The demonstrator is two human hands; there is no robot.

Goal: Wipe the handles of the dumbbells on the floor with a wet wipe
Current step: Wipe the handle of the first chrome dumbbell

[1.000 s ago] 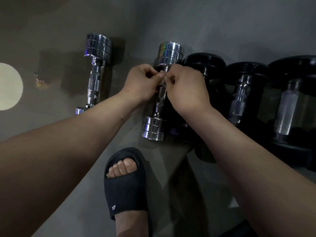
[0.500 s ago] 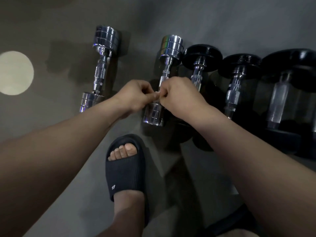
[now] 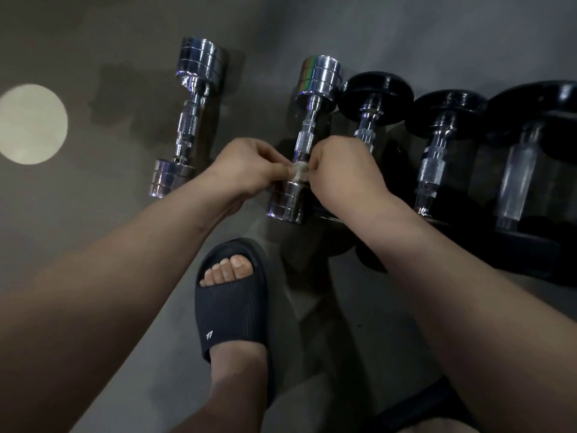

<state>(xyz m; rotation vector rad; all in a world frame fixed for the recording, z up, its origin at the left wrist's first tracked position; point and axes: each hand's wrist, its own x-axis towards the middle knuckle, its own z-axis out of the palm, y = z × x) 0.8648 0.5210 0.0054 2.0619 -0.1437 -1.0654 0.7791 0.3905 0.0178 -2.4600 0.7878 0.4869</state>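
Both hands pinch a white wet wipe (image 3: 298, 172), the left hand (image 3: 249, 170) and right hand (image 3: 340, 170), seemingly wrapped round the near handle end of the middle chrome dumbbell (image 3: 307, 135) on the floor (image 3: 93, 214).

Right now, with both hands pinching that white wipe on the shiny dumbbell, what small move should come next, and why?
Probably slide the wipe up the handle toward the far head. The left hand and right hand pinch it at the handle's near end, by the near head, and the knurled stretch beyond lies uncovered.
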